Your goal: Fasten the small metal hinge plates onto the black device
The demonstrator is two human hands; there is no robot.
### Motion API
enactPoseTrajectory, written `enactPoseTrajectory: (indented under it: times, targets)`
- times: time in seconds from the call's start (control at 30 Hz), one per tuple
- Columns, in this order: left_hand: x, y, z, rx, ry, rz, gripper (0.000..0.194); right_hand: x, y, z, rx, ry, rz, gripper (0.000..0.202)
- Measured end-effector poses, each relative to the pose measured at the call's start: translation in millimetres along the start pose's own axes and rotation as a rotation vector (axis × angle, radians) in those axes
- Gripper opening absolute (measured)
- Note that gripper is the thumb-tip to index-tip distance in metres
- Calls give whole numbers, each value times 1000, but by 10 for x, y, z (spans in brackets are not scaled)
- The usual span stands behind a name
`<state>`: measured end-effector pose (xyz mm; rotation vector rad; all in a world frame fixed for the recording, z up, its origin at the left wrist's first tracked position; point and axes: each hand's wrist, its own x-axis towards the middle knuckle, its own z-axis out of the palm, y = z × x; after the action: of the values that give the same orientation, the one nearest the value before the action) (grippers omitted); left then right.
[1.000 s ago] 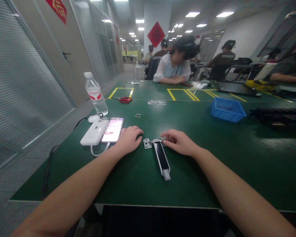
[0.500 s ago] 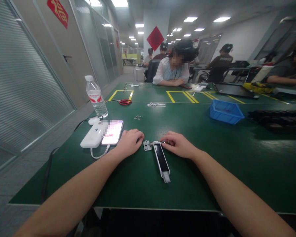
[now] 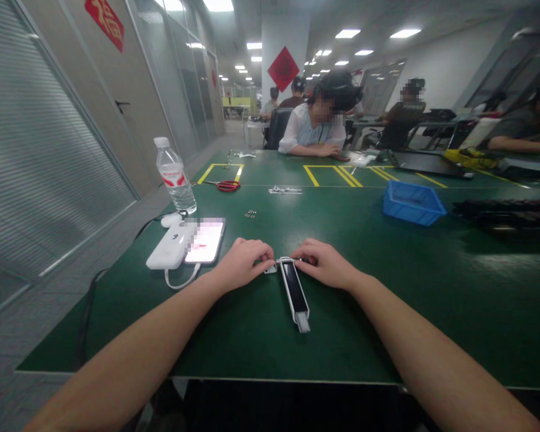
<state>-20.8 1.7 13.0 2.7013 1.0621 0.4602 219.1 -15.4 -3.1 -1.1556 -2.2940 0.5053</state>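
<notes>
A narrow white device [image 3: 292,288] with a long dark panel lies on the green table, its grey end tab [image 3: 303,323] pointing toward me. At its far end, on the left, is a small metal plate [image 3: 271,270] with holes. My left hand [image 3: 245,263] is closed over this plate, thumb and fingertips on it, hiding most of it. My right hand [image 3: 326,264] pinches at the right side of the device's far end, where a small metal part [image 3: 300,258] shows partly between the fingers.
On the left are a white power bank [image 3: 166,247] cabled to a phone [image 3: 206,240] and a water bottle [image 3: 176,177]. Farther back lie red-handled scissors [image 3: 228,186], several small metal pieces [image 3: 251,213] and white strips [image 3: 285,190]. A blue bin [image 3: 413,204] stands right; a person [image 3: 317,123] sits opposite.
My left hand has moved right, from beside the metal plate onto it, and now covers most of it. My right hand and the white device have stayed in place.
</notes>
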Motion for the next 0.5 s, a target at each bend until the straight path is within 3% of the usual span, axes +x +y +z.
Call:
enactPoseTrajectory:
  times: [0.5]
  targets:
    - [-1,1,17,-30,7,11,6,0,-16,-16,-7,-6,4,13]
